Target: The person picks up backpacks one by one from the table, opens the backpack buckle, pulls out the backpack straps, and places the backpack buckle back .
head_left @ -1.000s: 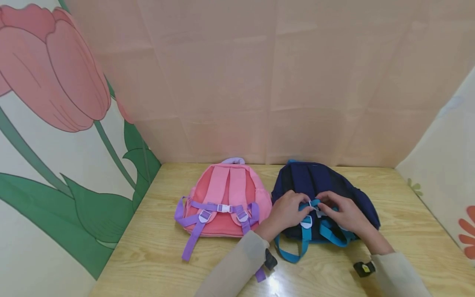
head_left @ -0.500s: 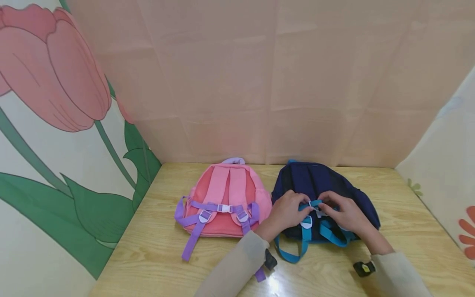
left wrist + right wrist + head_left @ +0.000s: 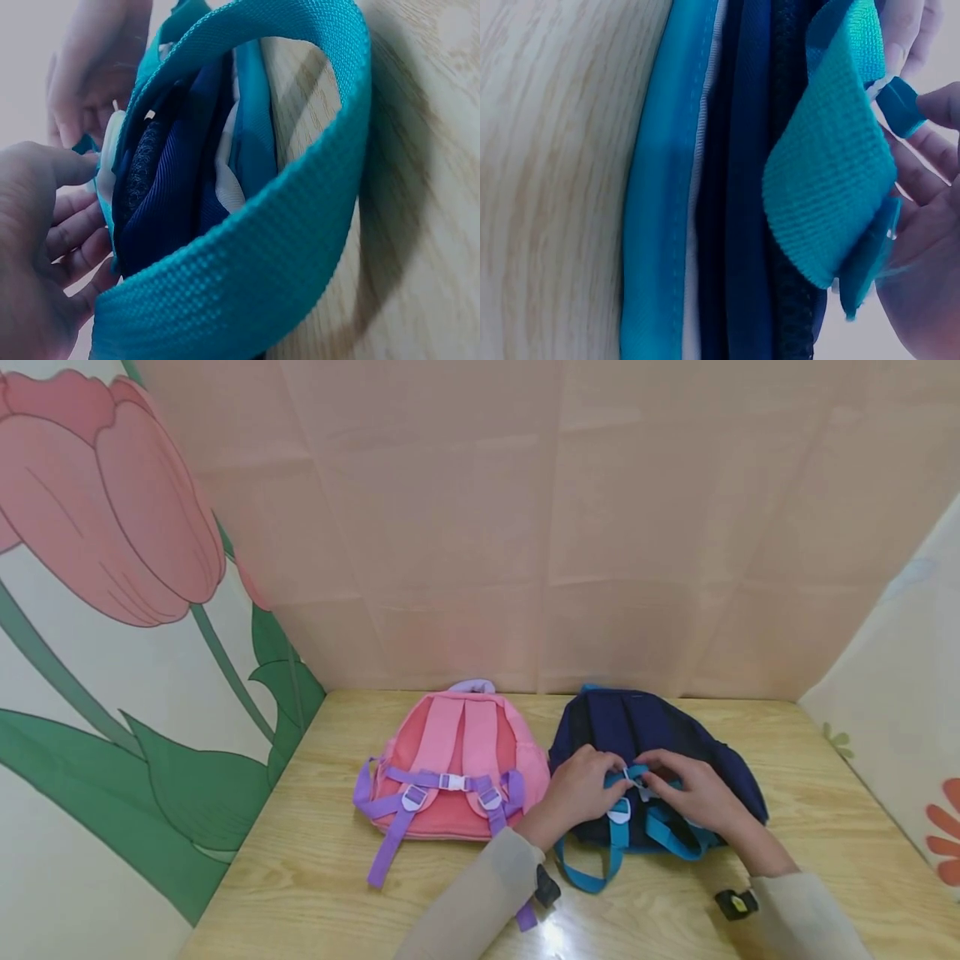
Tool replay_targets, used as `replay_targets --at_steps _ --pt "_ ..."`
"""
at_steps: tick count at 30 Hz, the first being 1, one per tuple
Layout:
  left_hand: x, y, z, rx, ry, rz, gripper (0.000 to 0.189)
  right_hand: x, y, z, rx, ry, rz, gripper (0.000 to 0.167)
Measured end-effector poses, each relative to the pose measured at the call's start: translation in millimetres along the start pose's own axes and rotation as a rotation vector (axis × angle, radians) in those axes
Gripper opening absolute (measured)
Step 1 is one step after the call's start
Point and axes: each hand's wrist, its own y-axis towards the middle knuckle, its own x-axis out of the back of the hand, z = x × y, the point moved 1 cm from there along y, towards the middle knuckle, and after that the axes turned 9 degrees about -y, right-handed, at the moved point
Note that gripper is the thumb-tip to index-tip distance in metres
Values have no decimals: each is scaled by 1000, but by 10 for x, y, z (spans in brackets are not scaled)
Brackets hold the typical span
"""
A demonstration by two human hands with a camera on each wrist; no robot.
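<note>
A person's two hands are working together on a navy backpack (image 3: 660,735) that is lying strap-side up on the right half of a wooden table (image 3: 315,877). The left hand (image 3: 577,789) and the right hand (image 3: 693,793) are meeting over the middle of the bag, with fingers curled and pinching the small white chest buckle (image 3: 640,783) that is sitting on its teal straps (image 3: 617,843). Each hand is gripping its own side of the buckle, fingertips almost touching; whether the buckle halves are joined cannot be told. One teal strap is trailing off the bag's near edge and looping on the table toward the person.

In the left wrist view, a wide loop of teal webbing is filling the frame over the wood, with the left hand's fingers (image 3: 64,240) bending beside the dark fabric. In the right wrist view, the right hand's fingers (image 3: 930,142) are pinching a small teal strap end beside a fold of teal webbing.

Just beside the navy bag, on its left, a pink backpack (image 3: 450,760) with purple straps (image 3: 390,843) is lying strap-side up, its white buckle (image 3: 454,782) appearing fastened. Beige sleeves are covering both forearms. A tulip picture (image 3: 105,502) is decorating the wall to the left
</note>
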Motion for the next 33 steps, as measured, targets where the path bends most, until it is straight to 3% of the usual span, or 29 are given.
replay_targets --at_steps 20,33 --pt "-18 -20 17 16 -14 -2 25 -33 -34 -38 -65 38 5 12" --pt "-13 -9 7 -14 23 10 26 -8 -15 0 -42 -6 27 17"
